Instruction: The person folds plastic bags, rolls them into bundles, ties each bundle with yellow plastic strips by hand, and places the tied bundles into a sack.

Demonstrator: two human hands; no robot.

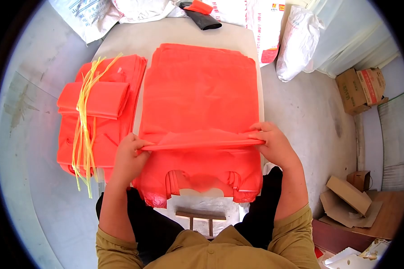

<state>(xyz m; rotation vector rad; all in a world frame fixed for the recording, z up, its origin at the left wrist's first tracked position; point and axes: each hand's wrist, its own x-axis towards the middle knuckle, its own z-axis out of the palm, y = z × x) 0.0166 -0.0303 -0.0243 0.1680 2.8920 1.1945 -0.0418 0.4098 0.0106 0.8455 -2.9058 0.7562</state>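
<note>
A stack of red plastic bags lies flat on the table in front of me, its handle cutouts hanging over the near edge. My left hand pinches the left end of a raised fold that runs across the stack. At the right end of the same fold, my right hand grips between thumb and fingers. To the left sits another pile of red bags, with a folded red bundle on top. Yellow plastic strips are draped over that bundle.
White printed sacks stand along the far table edge, near a black and red roll. A white wrapped bundle rests to the right. Cardboard boxes and an opened carton are further right. The pale tabletop shows behind the stacks.
</note>
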